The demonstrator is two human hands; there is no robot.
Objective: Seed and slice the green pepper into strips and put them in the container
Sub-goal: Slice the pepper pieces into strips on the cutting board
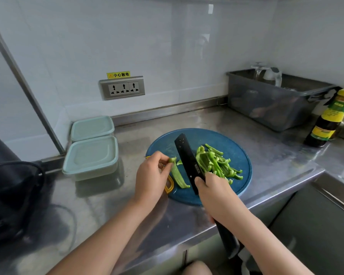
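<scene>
A round blue cutting board (240,153) lies on the steel counter. A pile of green pepper strips (216,163) sits on its right half. My right hand (216,191) grips a black knife (187,157), its blade lying across the board's middle beside the pile. Left of the blade lies one wider pepper piece (178,176). My left hand (151,175) pinches the far end of that piece at the board's left edge. Two lidded pale green containers (91,155) stand to the left of the board.
A grey plastic bin (270,104) with glassware stands at the back right, a dark sauce bottle (330,120) beside it. A yellow handle (170,185) pokes out under my left hand. A black bag (12,195) sits at far left. A sink (316,225) drops off at right.
</scene>
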